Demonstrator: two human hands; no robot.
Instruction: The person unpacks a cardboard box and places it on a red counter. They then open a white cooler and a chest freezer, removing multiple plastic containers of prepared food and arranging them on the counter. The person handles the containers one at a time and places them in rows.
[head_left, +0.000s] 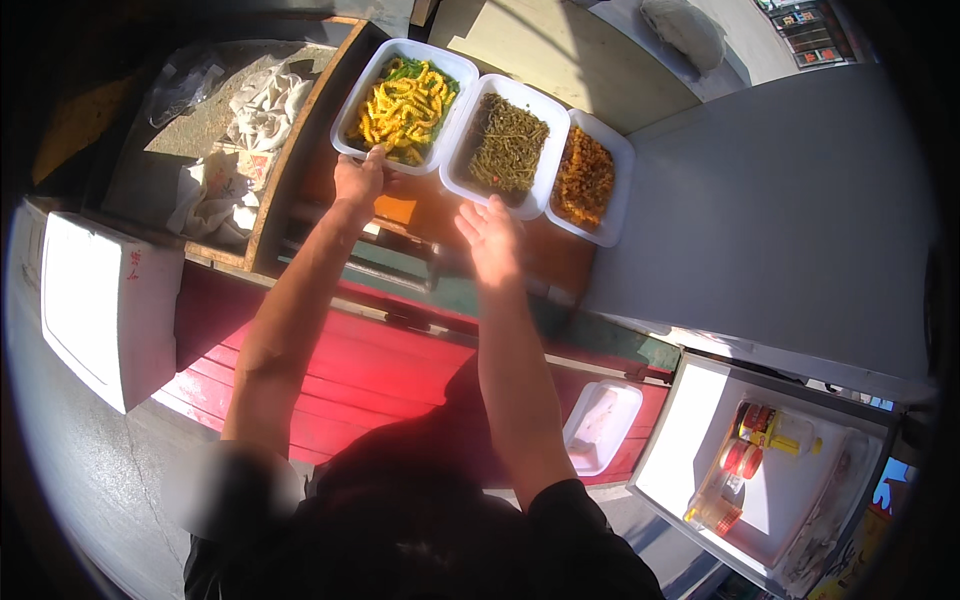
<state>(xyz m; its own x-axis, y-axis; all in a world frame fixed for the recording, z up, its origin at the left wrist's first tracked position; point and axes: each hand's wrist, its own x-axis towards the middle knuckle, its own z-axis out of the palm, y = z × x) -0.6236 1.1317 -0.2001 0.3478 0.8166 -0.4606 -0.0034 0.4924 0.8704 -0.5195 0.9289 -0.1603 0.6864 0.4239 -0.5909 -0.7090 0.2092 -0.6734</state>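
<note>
A white plastic tray (346, 124) holds yellow crinkle-cut strips (409, 105) over green leaves. My left hand (360, 178) grips its near edge, thumb at the rim and fingers partly hidden below. Beside it stands a second white tray (557, 124) with dark green shredded food (510, 146). My right hand (491, 234) is at this tray's near edge, palm turned up and fingers spread; whether the fingertips touch the tray is unclear. To the right, a third white tray (622, 161) contains orange-brown chopped food (583, 176). The three trays sit side by side on an orange-brown surface (555, 259).
A wooden-framed box (307, 120) with crumpled cloth and plastic lies left. A white foam box (112, 307) is below it. Red slats (375, 367) carry a white tray with residue (604, 427). Lower right, an open white container (675, 427) holds jars. A grey panel (765, 225) borders the right.
</note>
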